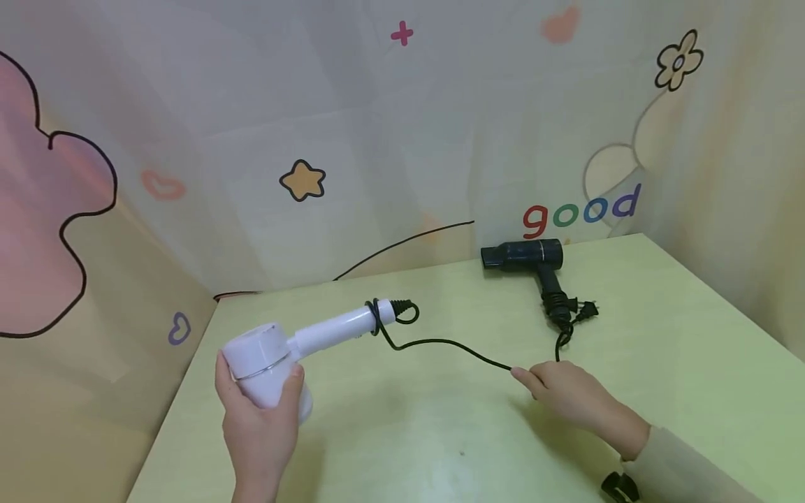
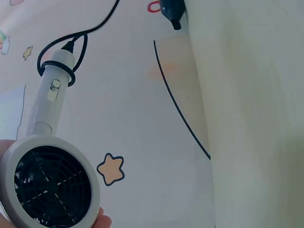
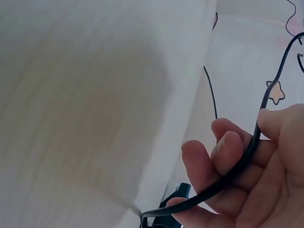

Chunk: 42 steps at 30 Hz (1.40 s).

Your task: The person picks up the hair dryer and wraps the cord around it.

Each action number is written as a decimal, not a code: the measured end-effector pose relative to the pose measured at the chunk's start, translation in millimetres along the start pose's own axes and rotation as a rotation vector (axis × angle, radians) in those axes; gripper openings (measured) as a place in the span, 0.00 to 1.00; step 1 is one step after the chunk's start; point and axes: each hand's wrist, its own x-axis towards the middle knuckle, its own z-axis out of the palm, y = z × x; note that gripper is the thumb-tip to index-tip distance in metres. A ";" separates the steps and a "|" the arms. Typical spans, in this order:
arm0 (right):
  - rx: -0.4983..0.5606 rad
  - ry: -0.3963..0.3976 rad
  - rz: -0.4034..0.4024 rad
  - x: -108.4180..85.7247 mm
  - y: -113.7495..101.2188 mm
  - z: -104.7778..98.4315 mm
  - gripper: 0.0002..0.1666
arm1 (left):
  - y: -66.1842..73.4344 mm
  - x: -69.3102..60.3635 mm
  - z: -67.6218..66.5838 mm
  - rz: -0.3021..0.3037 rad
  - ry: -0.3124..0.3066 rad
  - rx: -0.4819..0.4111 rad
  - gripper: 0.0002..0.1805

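My left hand [image 1: 260, 429] grips a white hair dryer [image 1: 333, 331] by its wide head, thumb on one side and fingers on the other. The handle points up to the right. Its round dark grille [image 2: 53, 186] faces the left wrist camera. A black power cord [image 1: 448, 341] loops round the handle's end and stretches across to my right hand [image 1: 575, 395]. In the right wrist view the cord [image 3: 228, 178] crosses the palm, with the fingers curled round it. Beyond this hand it runs towards a black hair dryer [image 1: 525, 256]; where it ends I cannot tell.
The black dryer lies on the pale yellow-green table [image 1: 402, 433] at the back right, cord bundled about its handle and a plug [image 1: 588, 311] beside it. A printed curtain [image 1: 377, 140] hangs behind the table. Near my right sleeve [image 1: 685, 464] is a dark object [image 1: 620, 487], partly cut off.
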 end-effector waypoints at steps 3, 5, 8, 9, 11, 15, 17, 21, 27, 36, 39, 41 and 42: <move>-0.012 0.015 -0.003 -0.6 1.3 -0.5 0.31 | -0.3 0.9 -1.9 -0.014 0.000 -0.017 0.51; -0.027 0.014 -0.006 0.4 1.6 0.5 0.30 | 0.0 1.0 -2.8 -0.032 0.007 -0.052 0.50; -0.042 -0.012 0.010 1.5 1.5 4.0 0.30 | 1.1 1.4 -3.5 -0.044 0.020 -0.106 0.48; -0.043 -0.021 0.017 1.7 1.4 5.4 0.30 | 1.8 1.7 -3.4 -0.041 0.024 -0.127 0.47; -0.042 -0.040 0.038 2.2 1.0 8.5 0.30 | 3.9 2.2 -3.2 -0.036 0.030 -0.165 0.46; -0.041 -0.052 0.039 4.0 -1.4 14.0 0.30 | 8.2 1.9 -1.5 -0.038 0.022 -0.301 0.46; -0.043 -0.052 0.030 5.6 -3.2 16.4 0.30 | 10.7 0.3 -0.7 -0.057 0.002 -0.365 0.46; -0.046 -0.051 0.022 9.3 -6.6 20.0 0.31 | 16.4 -5.4 0.8 -0.111 -0.068 -0.406 0.46; -0.055 -0.023 0.053 15.8 -6.2 20.2 0.31 | 21.7 -14.6 1.5 -0.142 -0.260 -0.387 0.43; -0.024 0.083 0.071 22.9 -0.2 9.0 0.33 | 18.4 -22.9 -1.1 -0.011 -0.525 -0.333 0.43; -0.011 0.100 0.073 23.5 0.3 6.0 0.34 | 16.1 -25.3 -1.9 0.027 -0.606 -0.297 0.44; -0.005 0.111 0.069 23.7 0.2 3.8 0.34 | 14.3 -26.5 -2.1 0.032 -0.657 -0.291 0.45; -0.001 0.117 0.067 24.0 0.2 2.7 0.34 | 13.5 -27.0 -2.1 0.029 -0.682 -0.292 0.45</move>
